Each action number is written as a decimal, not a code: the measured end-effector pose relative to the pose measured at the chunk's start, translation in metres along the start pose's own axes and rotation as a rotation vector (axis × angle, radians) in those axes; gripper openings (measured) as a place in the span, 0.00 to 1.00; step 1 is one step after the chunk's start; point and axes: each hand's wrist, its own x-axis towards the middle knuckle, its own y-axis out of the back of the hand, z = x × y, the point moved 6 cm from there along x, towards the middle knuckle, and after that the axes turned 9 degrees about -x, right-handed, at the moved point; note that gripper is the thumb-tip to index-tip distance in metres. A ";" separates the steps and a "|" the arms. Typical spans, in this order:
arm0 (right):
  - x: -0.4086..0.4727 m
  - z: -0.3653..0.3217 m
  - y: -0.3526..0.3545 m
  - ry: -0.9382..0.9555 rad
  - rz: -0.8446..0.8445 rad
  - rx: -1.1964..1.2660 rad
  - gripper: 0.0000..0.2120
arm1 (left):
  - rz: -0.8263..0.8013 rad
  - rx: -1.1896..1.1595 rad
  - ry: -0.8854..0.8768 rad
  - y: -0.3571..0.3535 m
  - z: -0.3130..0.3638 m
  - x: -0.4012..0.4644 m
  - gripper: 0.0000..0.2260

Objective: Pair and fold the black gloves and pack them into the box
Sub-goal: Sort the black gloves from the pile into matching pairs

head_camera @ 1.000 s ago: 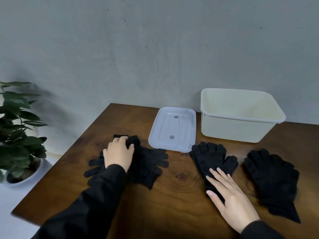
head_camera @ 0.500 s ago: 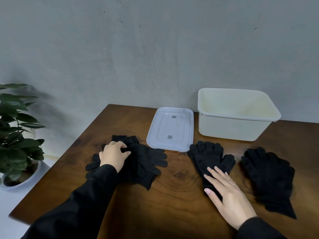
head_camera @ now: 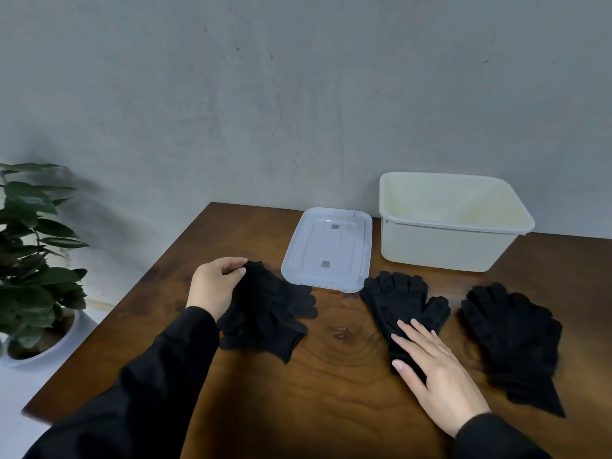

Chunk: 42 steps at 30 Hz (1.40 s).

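Three lots of black gloves lie on the wooden table. My left hand pinches the far edge of the left gloves, lifted and bunched beside it. The middle gloves lie flat, fingers pointing away, and my right hand rests on their cuff end with straight fingers. The right gloves lie untouched. A cream box stands open at the back right, nothing visible inside.
The box's pale lid lies flat between the left gloves and the box. A potted plant stands on the floor past the table's left edge. A grey wall rises behind the table.
My left hand went from lying flat on the left gloves to pinching their far edge and pulling them together to the right. My right hand stayed on the middle gloves.
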 end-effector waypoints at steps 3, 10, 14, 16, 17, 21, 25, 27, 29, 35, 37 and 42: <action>-0.002 -0.001 0.001 0.015 -0.004 0.009 0.34 | 0.068 -0.171 -0.059 0.005 0.019 -0.009 0.10; -0.002 -0.031 0.076 -0.135 0.333 0.334 0.27 | -0.202 -0.215 -0.259 -0.030 0.095 -0.049 0.12; 0.027 -0.075 0.104 -0.014 0.153 0.405 0.33 | -0.442 -0.029 -0.451 -0.084 0.133 -0.091 0.11; 0.037 -0.077 0.113 -0.015 0.133 0.418 0.32 | -0.507 -0.035 -0.498 -0.109 0.144 -0.110 0.12; 0.039 -0.074 0.119 -0.029 0.148 0.425 0.27 | -0.518 -0.062 -0.498 -0.118 0.147 -0.117 0.12; 0.032 -0.052 0.142 -0.094 0.177 0.379 0.03 | -0.454 -0.188 -0.463 -0.139 0.145 -0.128 0.12; 0.026 -0.002 0.179 -0.225 0.141 0.388 0.06 | -0.405 -0.065 -0.366 -0.150 0.093 -0.116 0.11; 0.027 0.027 0.207 -0.280 0.200 0.383 0.08 | -0.330 0.263 -0.385 -0.152 0.047 -0.108 0.13; 0.030 0.056 0.232 -0.332 0.278 0.367 0.08 | -0.213 0.544 -0.382 -0.149 0.005 -0.102 0.14; 0.014 0.104 0.214 -0.351 0.403 0.285 0.10 | -0.170 0.728 -0.290 -0.146 -0.036 -0.098 0.19; -0.006 0.108 0.173 -0.308 0.320 0.244 0.17 | -0.174 0.745 -0.288 -0.147 -0.036 -0.098 0.18; -0.057 0.133 0.076 -0.250 0.011 -0.050 0.19 | -0.153 0.742 -0.310 -0.148 -0.037 -0.097 0.17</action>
